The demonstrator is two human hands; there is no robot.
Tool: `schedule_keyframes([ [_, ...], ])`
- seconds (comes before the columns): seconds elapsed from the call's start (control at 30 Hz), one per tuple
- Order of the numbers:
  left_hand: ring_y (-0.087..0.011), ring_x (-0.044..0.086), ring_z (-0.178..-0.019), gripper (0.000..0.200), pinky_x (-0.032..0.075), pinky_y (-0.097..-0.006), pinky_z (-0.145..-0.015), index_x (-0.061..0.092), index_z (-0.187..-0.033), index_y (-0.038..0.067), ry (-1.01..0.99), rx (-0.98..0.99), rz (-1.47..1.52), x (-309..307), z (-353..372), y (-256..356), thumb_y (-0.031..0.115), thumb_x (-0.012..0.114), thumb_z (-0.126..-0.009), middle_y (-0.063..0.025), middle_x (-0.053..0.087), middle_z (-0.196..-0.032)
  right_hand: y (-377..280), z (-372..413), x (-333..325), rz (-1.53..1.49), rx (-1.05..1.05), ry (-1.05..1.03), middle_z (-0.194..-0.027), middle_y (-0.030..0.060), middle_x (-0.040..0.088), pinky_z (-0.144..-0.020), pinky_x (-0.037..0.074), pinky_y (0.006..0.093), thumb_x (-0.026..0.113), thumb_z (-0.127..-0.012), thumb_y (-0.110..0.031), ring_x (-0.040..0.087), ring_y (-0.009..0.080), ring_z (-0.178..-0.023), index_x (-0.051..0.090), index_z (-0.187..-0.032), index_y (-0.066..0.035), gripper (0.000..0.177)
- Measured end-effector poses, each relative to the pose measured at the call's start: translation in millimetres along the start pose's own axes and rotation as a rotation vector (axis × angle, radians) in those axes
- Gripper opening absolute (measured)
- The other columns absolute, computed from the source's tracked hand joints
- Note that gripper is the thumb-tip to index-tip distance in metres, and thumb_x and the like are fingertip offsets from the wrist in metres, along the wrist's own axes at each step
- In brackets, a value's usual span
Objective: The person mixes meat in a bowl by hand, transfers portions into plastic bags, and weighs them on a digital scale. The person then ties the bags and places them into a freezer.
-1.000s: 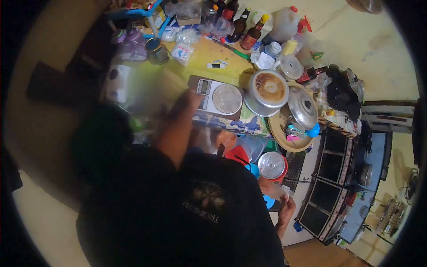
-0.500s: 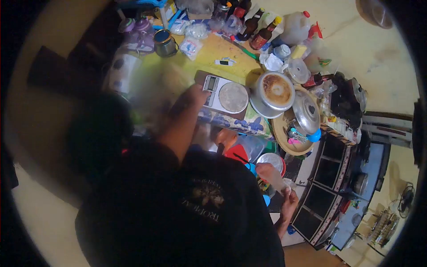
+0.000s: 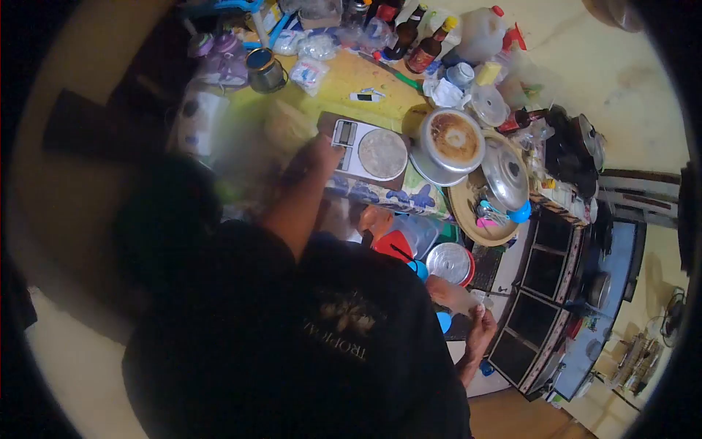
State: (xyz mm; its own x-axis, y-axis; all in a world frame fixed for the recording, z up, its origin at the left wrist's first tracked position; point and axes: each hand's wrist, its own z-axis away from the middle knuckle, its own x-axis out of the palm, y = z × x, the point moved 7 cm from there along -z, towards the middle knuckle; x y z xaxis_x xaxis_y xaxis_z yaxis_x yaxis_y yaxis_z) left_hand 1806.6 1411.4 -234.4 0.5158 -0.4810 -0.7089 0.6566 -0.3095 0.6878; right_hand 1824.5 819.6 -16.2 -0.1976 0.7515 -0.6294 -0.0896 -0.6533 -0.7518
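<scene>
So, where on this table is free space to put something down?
The yellow tabletop between the mug and the scale is bare; the scale's plate too. Crowded: bottles at the back, pot and tray beside the scale.

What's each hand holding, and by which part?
Right hand grips a clear plastic container by its near end. Left hand sits at the edge of the scale; whether it holds anything cannot be told.
</scene>
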Motion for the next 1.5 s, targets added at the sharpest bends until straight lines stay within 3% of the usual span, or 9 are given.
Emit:
schedule_keyframes([
  [0.33, -0.0361, 0.063, -0.083, 0.041, 0.051, -0.0423, -0.077, 0.064, -0.09, 0.004, 0.129, -0.003, -0.147, -17, 3, 21, 0.031, 0.079, -0.064, -0.0182, 0.066, -0.087, 4, 7, -8, 0.069, -0.025, 0.061, -0.079, 0.0056, 0.065, -0.074, 0.044, 0.0285, 0.055, -0.095, -0.032, 0.056, 0.0118, -0.077, 0.065, -0.09, 0.004, 0.038],
  [0.4, -0.0389, 0.064, -0.085, 0.043, 0.052, -0.0443, -0.076, 0.064, -0.096, 0.003, -0.039, -0.068, 0.027, -5, -1, 13, 0.034, 0.076, -0.067, -0.0201, 0.066, -0.095, 20, 9, -13, 0.074, -0.024, 0.076, -0.079, 0.0057, 0.065, -0.073, 0.044, 0.0285, 0.055, -0.095, -0.03, 0.055, 0.0113, -0.076, 0.065, -0.089, 0.005, 0.037],
  [0.5, -0.0409, 0.065, -0.085, 0.046, 0.053, -0.0458, -0.074, 0.064, -0.099, 0.003, -0.077, -0.141, -0.076, 14, -20, -4, 0.037, 0.072, -0.07, -0.021, 0.067, -0.099, 31, 15, -10, -0.005, -0.082, 0.104, -0.079, 0.0056, 0.065, -0.07, 0.044, 0.0283, 0.055, -0.096, -0.028, 0.055, 0.0104, -0.075, 0.065, -0.087, 0.004, 0.035],
  [0.63, -0.041, 0.062, -0.097, 0.053, 0.051, -0.0464, -0.081, 0.062, -0.106, 0.001, -0.06, -0.171, -0.069, -12, 1, 30, 0.042, 0.069, -0.072, -0.0233, 0.063, -0.108, 27, 27, -6, -0.041, 0.063, 0.088, -0.077, 0.0048, 0.064, -0.069, 0.044, 0.0275, 0.055, -0.096, -0.026, 0.055, 0.0102, -0.074, 0.064, -0.085, 0.004, 0.033],
  [0.73, -0.0416, 0.056, -0.107, 0.062, 0.047, -0.0468, -0.09, 0.057, -0.115, -0.001, 0.078, 0.0, -0.175, -8, 4, 40, 0.043, 0.07, -0.072, -0.0252, 0.057, -0.118, 34, 35, -9, -0.046, 0.046, 0.101, -0.077, 0.0048, 0.064, -0.069, 0.044, 0.0274, 0.054, -0.096, -0.026, 0.055, 0.0105, -0.074, 0.064, -0.084, 0.004, 0.034],
  [0.8, -0.0416, 0.051, -0.112, 0.063, 0.043, -0.0476, -0.094, 0.053, -0.12, -0.001, 0.209, 0.382, -0.231, -12, 11, 62, 0.042, 0.068, -0.076, -0.0258, 0.052, -0.122, 30, 39, -10, -0.019, 0.036, 0.101, -0.077, 0.0049, 0.064, -0.069, 0.044, 0.0275, 0.054, -0.096, -0.026, 0.055, 0.0107, -0.074, 0.064, -0.084, 0.004, 0.034],
  [0.97, -0.0417, 0.054, -0.103, 0.046, 0.045, -0.0462, -0.09, 0.055, -0.118, 0.002, 0.082, 0.521, -0.15, -58, 14, 78, 0.032, 0.063, -0.084, -0.0245, 0.056, -0.113, 41, 47, -14, -0.002, 0.071, 0.116, -0.077, 0.0051, 0.064, -0.069, 0.044, 0.0284, 0.054, -0.096, -0.027, 0.055, 0.0119, -0.074, 0.065, -0.085, 0.003, 0.034],
  [1.2, -0.0415, 0.053, -0.106, 0.047, 0.044, -0.0464, -0.092, 0.053, -0.121, 0.002, -0.015, 0.342, -0.255, -116, 11, 21, 0.03, 0.063, -0.084, -0.0243, 0.056, -0.116, 28, 53, -3, 0.048, 0.147, 0.117, -0.079, 0.0053, 0.064, -0.069, 0.044, 0.0288, 0.054, -0.096, -0.028, 0.055, 0.0124, -0.074, 0.064, -0.084, 0.003, 0.035],
  [1.5, -0.0413, 0.052, -0.109, 0.048, 0.042, -0.0465, -0.095, 0.051, -0.124, 0.003, -0.032, 0.256, -0.248, -123, -3, 8, 0.029, 0.062, -0.085, -0.0239, 0.054, -0.119, 29, 46, 3, -0.087, 0.112, 0.16, -0.076, 0.0038, 0.062, -0.066, 0.043, 0.0267, 0.056, -0.096, -0.027, 0.053, 0.0109, -0.071, 0.064, -0.083, 0.002, 0.033],
])
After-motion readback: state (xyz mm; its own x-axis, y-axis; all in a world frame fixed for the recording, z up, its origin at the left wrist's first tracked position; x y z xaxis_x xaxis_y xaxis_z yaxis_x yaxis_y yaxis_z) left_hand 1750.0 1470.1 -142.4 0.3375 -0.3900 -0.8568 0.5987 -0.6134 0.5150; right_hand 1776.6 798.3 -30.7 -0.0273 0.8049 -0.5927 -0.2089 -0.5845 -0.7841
